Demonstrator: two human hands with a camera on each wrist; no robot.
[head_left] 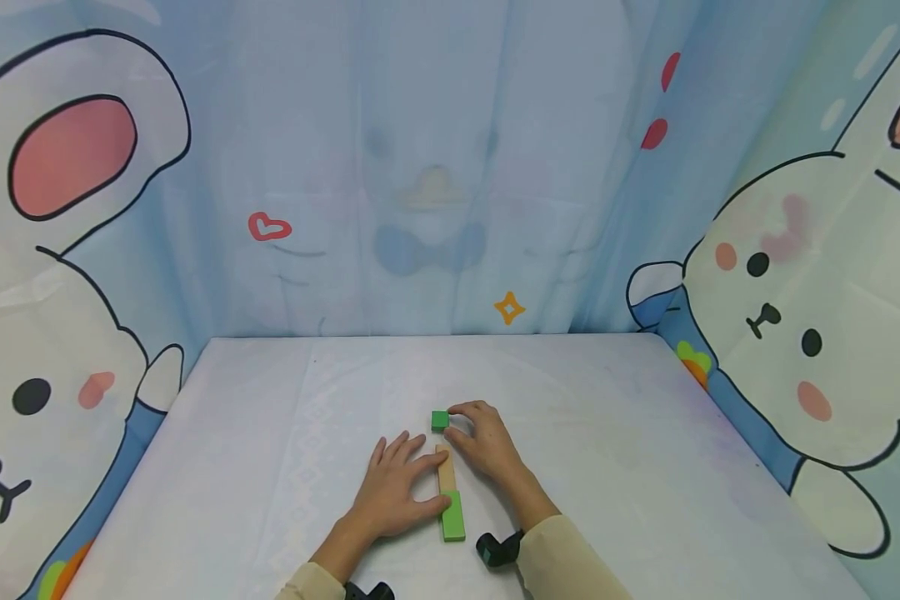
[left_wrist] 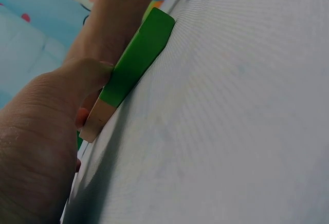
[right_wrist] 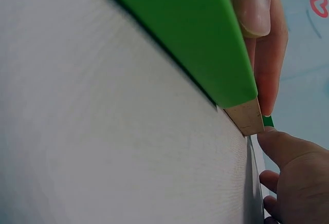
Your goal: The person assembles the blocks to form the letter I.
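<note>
Two blocks lie end to end in a line: a green block (head_left: pixel 453 517) nearer the person and a plain wooden block (head_left: pixel 447 475) beyond it. My left hand (head_left: pixel 392 492) lies along their left side, fingers spread, its thumb touching the green block and its index finger the wooden one. Past the far end sits a small green cube (head_left: pixel 439 421), which my right hand (head_left: pixel 489 442) pinches between thumb and index finger at its right side. The left wrist view shows the green block (left_wrist: pixel 139 57) flat on the cloth; the cube is mostly hidden there.
A white cloth covers the table (head_left: pixel 607 467). Behind it hangs a pale blue curtain (head_left: pixel 435 167) with cartoon rabbits at both sides. A black wrist device (head_left: pixel 498 550) sits at the right cuff, close to the green block.
</note>
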